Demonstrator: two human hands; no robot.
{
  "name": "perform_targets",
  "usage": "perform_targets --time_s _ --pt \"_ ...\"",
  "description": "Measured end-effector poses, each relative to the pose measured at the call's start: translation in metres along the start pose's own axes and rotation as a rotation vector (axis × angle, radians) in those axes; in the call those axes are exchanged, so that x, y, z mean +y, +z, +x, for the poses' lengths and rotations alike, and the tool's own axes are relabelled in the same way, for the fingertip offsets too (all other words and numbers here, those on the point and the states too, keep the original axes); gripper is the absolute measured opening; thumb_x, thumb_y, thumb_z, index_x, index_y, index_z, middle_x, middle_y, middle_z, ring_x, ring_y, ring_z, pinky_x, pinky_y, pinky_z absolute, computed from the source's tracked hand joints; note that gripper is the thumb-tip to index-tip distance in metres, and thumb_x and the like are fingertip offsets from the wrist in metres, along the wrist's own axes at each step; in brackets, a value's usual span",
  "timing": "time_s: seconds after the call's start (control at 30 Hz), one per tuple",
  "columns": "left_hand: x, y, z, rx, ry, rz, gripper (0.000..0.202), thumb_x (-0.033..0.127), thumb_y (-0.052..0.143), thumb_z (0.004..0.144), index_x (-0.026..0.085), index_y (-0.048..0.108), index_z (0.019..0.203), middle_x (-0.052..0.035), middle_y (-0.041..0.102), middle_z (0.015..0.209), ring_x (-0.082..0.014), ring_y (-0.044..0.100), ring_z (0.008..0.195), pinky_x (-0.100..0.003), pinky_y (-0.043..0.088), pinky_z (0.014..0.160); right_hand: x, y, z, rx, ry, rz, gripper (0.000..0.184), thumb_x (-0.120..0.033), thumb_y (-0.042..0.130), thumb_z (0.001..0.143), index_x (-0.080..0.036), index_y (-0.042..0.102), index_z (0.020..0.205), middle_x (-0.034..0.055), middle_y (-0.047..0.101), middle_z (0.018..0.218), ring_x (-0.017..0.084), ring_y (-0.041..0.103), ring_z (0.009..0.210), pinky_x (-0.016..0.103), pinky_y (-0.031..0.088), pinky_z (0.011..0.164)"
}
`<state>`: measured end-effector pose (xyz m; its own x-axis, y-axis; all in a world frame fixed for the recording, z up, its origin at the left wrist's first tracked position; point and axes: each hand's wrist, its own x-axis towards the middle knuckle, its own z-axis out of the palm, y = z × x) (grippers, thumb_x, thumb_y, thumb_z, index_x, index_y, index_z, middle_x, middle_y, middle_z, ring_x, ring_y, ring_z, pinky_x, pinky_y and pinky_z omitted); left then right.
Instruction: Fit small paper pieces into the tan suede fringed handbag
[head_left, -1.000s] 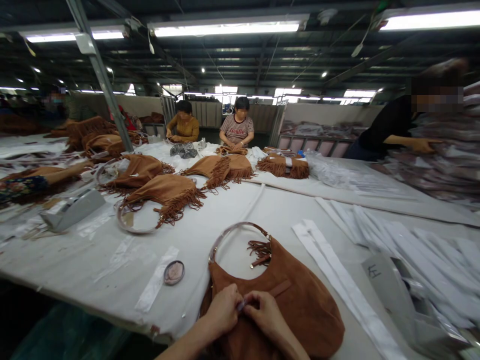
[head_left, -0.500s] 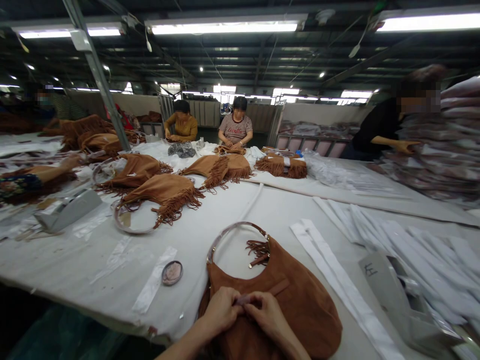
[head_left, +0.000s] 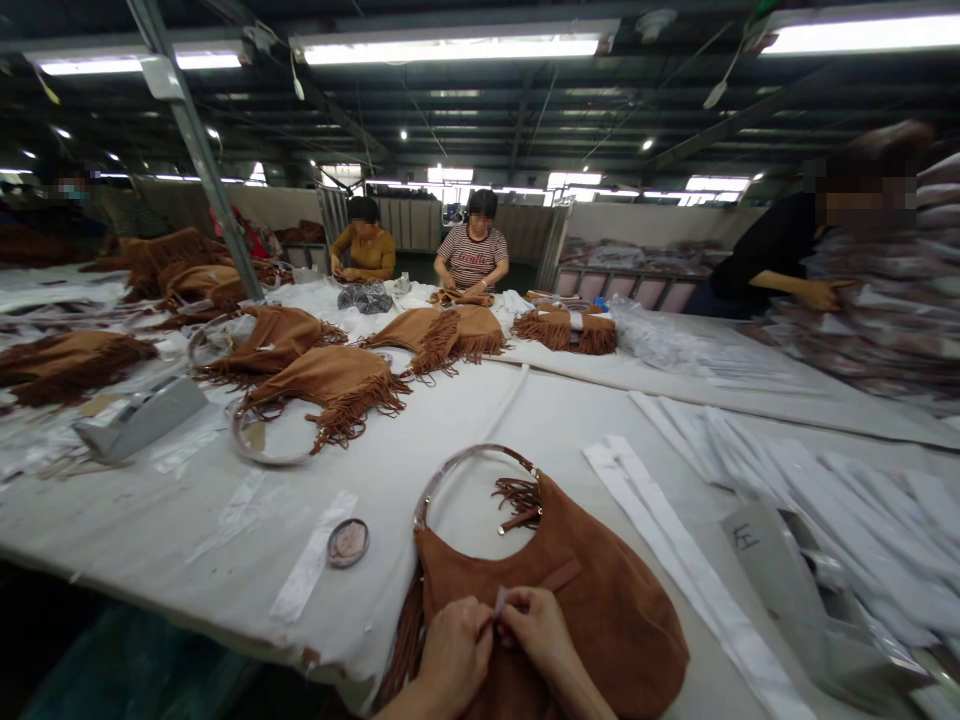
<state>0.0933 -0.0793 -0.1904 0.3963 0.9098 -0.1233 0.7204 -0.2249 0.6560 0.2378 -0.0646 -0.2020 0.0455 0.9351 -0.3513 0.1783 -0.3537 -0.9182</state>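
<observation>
Handbag (head_left: 600, 600), brown suede, 1 item: lies flat on the white table (head_left: 525, 410), under and beyond both hands, with its ring handle (head_left: 457, 462) on the far side.

Left hand (head_left: 454, 655): fingers curled in, thumb and forefinger pinched shut on a small pale tab (head_left: 499, 600).

Right hand (head_left: 541, 630): closed the same way on the same tab, knuckles against the left.

Change over the last 1 second: both hands sit nearer the body. The tab, earlier low between the fingertips, now stands upright above them, which reads as it being drawn clear of the suede. Fringe (head_left: 401, 645) now hangs in view left of the left hand.

Round tin (head_left: 348, 543): beyond and left of the left hand.

White strips (head_left: 675, 545): right of the right hand.
</observation>
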Motion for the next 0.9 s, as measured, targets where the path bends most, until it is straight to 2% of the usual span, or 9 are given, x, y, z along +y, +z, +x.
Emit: perform_targets --time_s 0.1,0.2,0.33,0.43,0.53,0.67,0.83,0.9 --pt "0.002 0.007 -0.012 -0.053 0.11 0.122 0.04 0.02 0.039 0.084 0.02 0.052 0.122 -0.0099 0.061 0.104 -0.0225 0.055 0.095 -0.034 0.042 0.083 0.001 0.0 -0.004 -0.014 0.04 0.079 0.015 -0.03 0.052 0.057 -0.017 0.055 0.05 -0.0026 0.054 0.046 0.009 0.044 0.041 0.023 0.036 0.045" --pt "0.007 0.012 -0.019 -0.086 0.121 0.228 0.054 0.022 0.041 0.083 0.012 0.038 0.136 -0.0165 0.057 0.114 -0.0281 0.052 0.101 -0.042 0.041 0.088 -0.005 -0.002 -0.011 -0.042 0.055 0.148 0.017 -0.032 0.054 0.059 -0.017 0.053 0.051 -0.0036 0.051 0.048 0.008 0.042 0.045 0.022 0.037 0.048" --pt "0.016 0.013 -0.018 -0.118 0.065 0.252 0.054 0.02 0.042 0.081 0.007 0.04 0.134 -0.0202 0.056 0.114 -0.0326 0.052 0.101 -0.049 0.041 0.088 -0.015 -0.005 -0.018 -0.112 0.068 0.181 0.026 -0.041 0.055 0.067 -0.016 0.055 0.058 -0.0014 0.056 0.058 0.009 0.048 0.054 0.022 0.041 0.055" --pt "0.019 0.012 -0.017 -0.14 0.006 0.226 0.048 0.015 0.04 0.081 0.01 0.049 0.128 -0.0182 0.058 0.115 -0.0323 0.053 0.103 -0.049 0.04 0.09 -0.018 -0.004 -0.019 -0.127 0.008 0.06 0.03 -0.045 0.065 0.063 -0.016 0.055 0.059 -0.0031 0.053 0.056 0.011 0.049 0.057 0.022 0.039 0.054" --pt "0.018 0.014 -0.018 -0.141 0.013 0.198 0.051 0.012 0.038 0.081 0.015 0.045 0.132 -0.0159 0.058 0.118 -0.0307 0.052 0.106 -0.049 0.038 0.093 -0.014 -0.001 -0.018 -0.034 -0.064 -0.056 0.029 -0.04 0.072 0.055 -0.015 0.058 0.062 -0.0039 0.054 0.055 0.013 0.049 0.058 0.023 0.039 0.055" --pt "0.012 0.018 -0.019 -0.138 0.064 0.217 0.051 0.014 0.038 0.082 0.014 0.043 0.133 -0.0166 0.058 0.117 -0.0304 0.051 0.106 -0.05 0.036 0.095 -0.006 0.001 -0.018 0.079 -0.081 -0.112 0.037 -0.038 0.073 0.052 -0.013 0.066 0.078 0.002 0.065 0.067 0.019 0.058 0.067 0.027 0.046 0.063" --pt "-0.003 0.023 -0.028 -0.123 0.148 0.292 0.058 0.022 0.046 0.081 0.011 0.035 0.137 -0.0196 0.05 0.125 -0.0327 0.047 0.109 -0.051 0.036 0.094 0.002 -0.001 -0.013 0.144 -0.099 -0.129 0.024 -0.036 0.063 0.058 -0.016 0.067 0.071 0.004 0.066 0.063 0.021 0.061 0.064 0.031 0.049 0.061" --pt "-0.009 0.018 -0.032 -0.147 0.182 0.252 0.049 0.027 0.051 0.08 0.015 0.047 0.128 -0.017 0.053 0.12 -0.0314 0.048 0.107 -0.047 0.038 0.091 0.002 -0.003 -0.01 0.159 -0.104 -0.136 0.025 -0.037 0.061 0.059 -0.017 0.068 0.073 0.0046 0.067 0.062 0.023 0.062 0.064 0.031 0.05 0.06"
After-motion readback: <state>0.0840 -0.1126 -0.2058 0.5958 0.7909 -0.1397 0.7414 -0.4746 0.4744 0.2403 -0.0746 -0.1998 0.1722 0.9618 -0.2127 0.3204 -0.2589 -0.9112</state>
